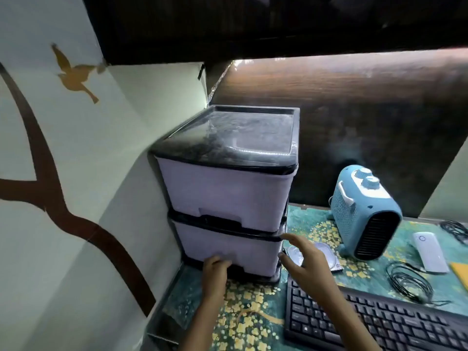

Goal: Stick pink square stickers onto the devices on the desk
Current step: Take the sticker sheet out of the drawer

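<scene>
A two-drawer plastic unit point(222, 196), pale lilac with black trim, stands at the desk's back left. My left hand point(215, 271) has its fingers curled into the handle recess of the lower drawer point(243, 252). My right hand point(304, 262) hovers with fingers spread beside the unit's lower right corner, touching nothing I can make out. On the desk sit a blue fan heater point(364, 214), a white remote-like device point(429, 252), a black keyboard point(367, 320) and a silvery hard-drive-like device point(326, 257). No pink stickers are visible.
A coil of black cable point(407, 282) lies between heater and keyboard, with more cable point(455, 230) at the far right. A yellow-orange pad corner point(462, 273) shows at the right edge. The desk has a teal floral mat point(248, 315). A wall with a tree decal is on the left.
</scene>
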